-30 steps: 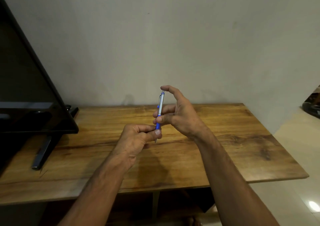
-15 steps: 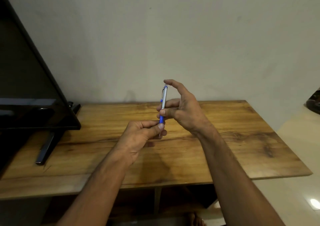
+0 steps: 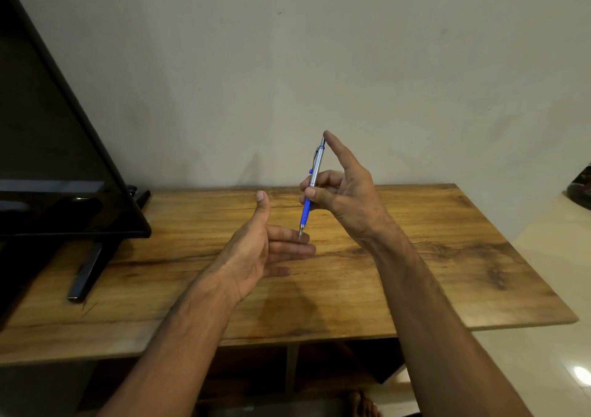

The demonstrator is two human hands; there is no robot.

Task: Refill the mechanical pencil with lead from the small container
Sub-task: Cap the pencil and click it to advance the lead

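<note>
My right hand (image 3: pixel 343 192) holds a mechanical pencil (image 3: pixel 311 186) with a silver barrel and blue grip. The pencil is almost upright, tip down, tilted slightly left. My fingers wrap its middle and my thumb rests on the top cap. My left hand (image 3: pixel 259 250) lies open below it, palm turned sideways, fingers stretched to the right, thumb up. The pencil's metal tip touches or nearly touches the left index finger. No lead container is in view.
A wooden table (image 3: pixel 447 256) stands against a plain wall. A black television (image 3: pixel 54 147) on a stand (image 3: pixel 86 272) fills the left side. The table's right edge gives onto a tiled floor (image 3: pixel 550 368).
My left hand has let go of the pencil's tip and opened flat. My right hand has lifted and tilted the pencil slightly to the right.
</note>
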